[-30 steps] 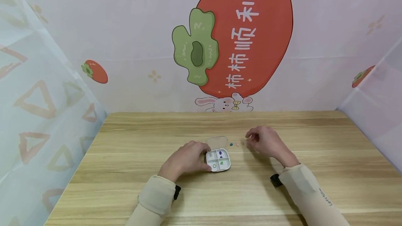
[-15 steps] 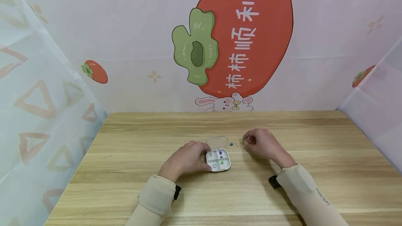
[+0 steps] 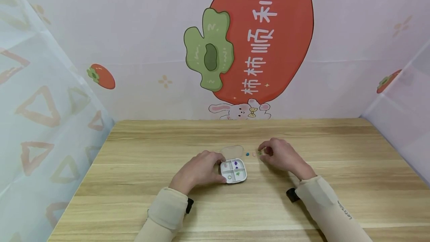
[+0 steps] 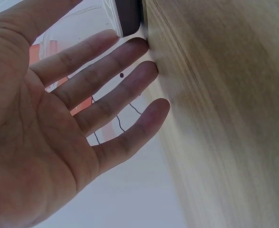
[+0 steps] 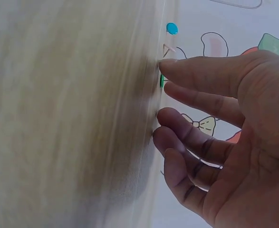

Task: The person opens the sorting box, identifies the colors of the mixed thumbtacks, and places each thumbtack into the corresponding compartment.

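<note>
A white pill box (image 3: 233,180) with several compartments lies on the table, its see-through lid (image 3: 232,152) swung back. Small purple, green and pale pink pieces show in the compartments. My left hand (image 3: 201,171) holds the box by its left side, thumb at the near corner and index finger at the far one. In the left wrist view its other fingers (image 4: 125,95) are stretched out. Thumb and index fingertip of my right hand (image 3: 282,155) stand on either side of a small green piece (image 5: 161,80), with a gap between them. Its other fingers are bent.
A small blue piece (image 3: 247,154) and a pale pink piece (image 3: 254,154) lie in a row between the lid and my right hand. A printed cloth (image 3: 151,40) hangs behind the wooden table (image 3: 215,216), with more cloth on both sides.
My right hand has moved slightly left, and its thumb and index finger have come down around the green piece. The left hand and the pill box have stayed in place.
</note>
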Action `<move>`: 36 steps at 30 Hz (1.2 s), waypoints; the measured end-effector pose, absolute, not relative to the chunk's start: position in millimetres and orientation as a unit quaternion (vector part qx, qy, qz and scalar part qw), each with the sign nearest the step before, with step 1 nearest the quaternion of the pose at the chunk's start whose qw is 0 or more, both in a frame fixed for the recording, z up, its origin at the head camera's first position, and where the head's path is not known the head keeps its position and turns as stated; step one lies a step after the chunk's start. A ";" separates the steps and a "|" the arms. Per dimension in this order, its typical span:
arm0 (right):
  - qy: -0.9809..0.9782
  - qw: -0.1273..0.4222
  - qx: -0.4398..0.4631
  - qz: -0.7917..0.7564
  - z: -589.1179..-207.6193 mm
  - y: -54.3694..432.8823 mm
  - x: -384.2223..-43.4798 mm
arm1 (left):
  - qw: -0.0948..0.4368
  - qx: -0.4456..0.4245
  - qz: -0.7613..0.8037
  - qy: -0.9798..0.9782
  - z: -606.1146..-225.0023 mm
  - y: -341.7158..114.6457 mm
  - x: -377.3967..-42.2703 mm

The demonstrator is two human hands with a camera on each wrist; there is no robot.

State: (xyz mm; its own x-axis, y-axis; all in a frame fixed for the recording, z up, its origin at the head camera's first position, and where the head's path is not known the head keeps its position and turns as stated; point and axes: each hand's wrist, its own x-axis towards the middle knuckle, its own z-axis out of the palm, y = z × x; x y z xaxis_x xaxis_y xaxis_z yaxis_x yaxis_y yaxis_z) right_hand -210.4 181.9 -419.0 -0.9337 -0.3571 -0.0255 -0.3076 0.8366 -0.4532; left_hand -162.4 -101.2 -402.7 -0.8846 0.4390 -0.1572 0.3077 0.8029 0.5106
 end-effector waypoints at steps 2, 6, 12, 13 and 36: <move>0.957 0.056 -0.174 -0.226 -418.8 181.3 -210.2 | 0.135 0.199 0.243 0.940 -402.5 -101.0 -162.3; 0.958 0.057 -0.172 -0.222 -418.7 180.4 -209.8 | 0.137 0.196 0.243 0.940 -402.5 -100.9 -162.2; 0.960 0.055 -0.159 -0.223 -419.0 178.8 -209.0 | 0.138 0.196 0.244 0.940 -401.9 -101.1 -162.0; 0.960 0.054 -0.158 -0.224 -419.1 178.7 -208.9 | 0.138 0.196 0.243 0.940 -401.7 -101.1 -162.0; 0.959 0.032 -0.161 -0.229 -420.2 178.6 -209.3 | 0.138 0.197 0.240 0.941 -402.0 -100.4 -162.8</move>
